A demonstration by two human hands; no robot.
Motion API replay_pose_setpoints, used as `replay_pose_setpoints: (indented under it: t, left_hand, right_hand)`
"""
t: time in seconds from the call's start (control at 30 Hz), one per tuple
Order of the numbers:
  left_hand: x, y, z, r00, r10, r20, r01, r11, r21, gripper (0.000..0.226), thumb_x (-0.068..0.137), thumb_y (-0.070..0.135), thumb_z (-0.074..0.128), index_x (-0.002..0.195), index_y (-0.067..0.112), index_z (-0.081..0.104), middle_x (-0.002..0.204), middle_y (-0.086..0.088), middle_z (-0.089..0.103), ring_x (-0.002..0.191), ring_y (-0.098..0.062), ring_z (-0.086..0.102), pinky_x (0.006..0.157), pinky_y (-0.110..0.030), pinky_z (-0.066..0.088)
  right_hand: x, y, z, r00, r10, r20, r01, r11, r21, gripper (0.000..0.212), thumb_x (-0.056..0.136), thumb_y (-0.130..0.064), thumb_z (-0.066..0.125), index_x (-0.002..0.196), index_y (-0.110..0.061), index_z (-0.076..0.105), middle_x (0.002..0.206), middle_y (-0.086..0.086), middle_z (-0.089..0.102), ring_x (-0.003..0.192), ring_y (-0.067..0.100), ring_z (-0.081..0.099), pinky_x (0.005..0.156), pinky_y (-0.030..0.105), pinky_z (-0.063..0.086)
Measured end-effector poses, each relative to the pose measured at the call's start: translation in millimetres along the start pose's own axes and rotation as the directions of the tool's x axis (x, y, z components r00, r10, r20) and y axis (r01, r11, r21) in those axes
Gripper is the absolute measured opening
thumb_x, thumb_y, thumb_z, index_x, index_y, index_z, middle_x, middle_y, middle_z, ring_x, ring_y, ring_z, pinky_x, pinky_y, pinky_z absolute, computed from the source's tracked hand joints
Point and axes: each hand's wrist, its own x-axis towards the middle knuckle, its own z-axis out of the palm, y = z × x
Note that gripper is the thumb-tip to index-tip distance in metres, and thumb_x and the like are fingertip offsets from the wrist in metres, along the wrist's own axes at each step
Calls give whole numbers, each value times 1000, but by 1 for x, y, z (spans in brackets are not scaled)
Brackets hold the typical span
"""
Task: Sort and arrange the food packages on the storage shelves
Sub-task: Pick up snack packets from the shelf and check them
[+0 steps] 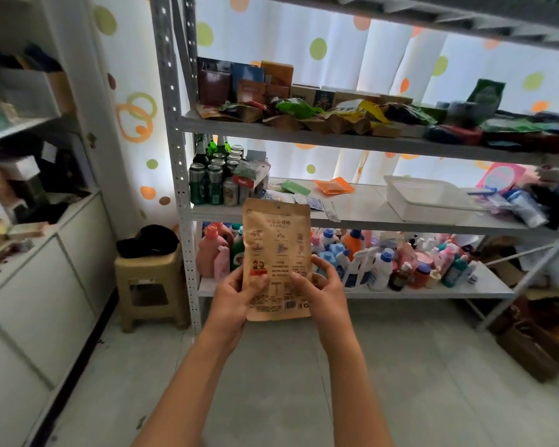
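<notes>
Holding upright before the shelving: one kraft-paper food pouch [276,259], lower edges pinched by left hand [236,293] and right hand [325,290], thumbs across its printed face; likely light, pliant, slightly crinkly; best gripped at side seams; jumbled packets [307,116] on far upper shelf [304,140].

The brown pouch [276,259] hides part of the middle shelf's front edge [400,222]; its print is too small to read; packages at the upper shelf's right end [530,137] blur.

kraft pouch [276,253] | red and dark print | too blurred to read
</notes>
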Motion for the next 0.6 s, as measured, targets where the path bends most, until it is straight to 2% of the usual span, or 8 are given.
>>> replay_pose_setpoints:
  t: [0.1,0.23,0.4,0.5,0.6]
  left_hand:
    - [5,0,-9,1000,4,-8,-4,1000,30,27,93,9,61,119,10,62,110,-12,74,104,-29,70,87,-47,57]
    - [13,1,-15,999,32,-41,-29,997,74,24,93,6,61,116,10,64,106,-9,75,101,-25,72,81,-37,61]
    - [25,0,-30,997,36,-70,-29,994,107,23,94,9,61,116,15,64,106,-4,76,99,-17,72,73,-27,60]
    - [38,-1,-40,994,40,-98,-29,993,113,23,95,10,60,117,16,64,105,-1,76,98,-16,72,74,-27,60]
    - [57,0,-51,990,44,-134,-30,994,103,22,95,12,61,116,18,64,104,2,76,97,-14,72,74,-25,60]
  right_hand:
    - [3,2,3,999,11,33,-12,999,39,53,88,-13,75,132,-20,47,111,7,74,97,17,75,74,29,61]
    - [10,10,12,999,-13,47,13,1000,1,44,90,-14,72,129,-16,53,113,6,74,100,18,74,80,35,63]
    - [27,21,28,999,-11,40,11,1000,5,41,91,-13,71,129,-16,54,112,5,73,99,16,74,76,29,62]
    - [42,29,42,999,8,36,-8,1000,8,43,92,-12,70,131,-15,53,114,6,72,100,16,73,78,30,62]
    - [64,35,59,999,27,45,-29,999,41,35,92,-8,68,123,-20,55,113,7,72,98,15,74,74,26,60]
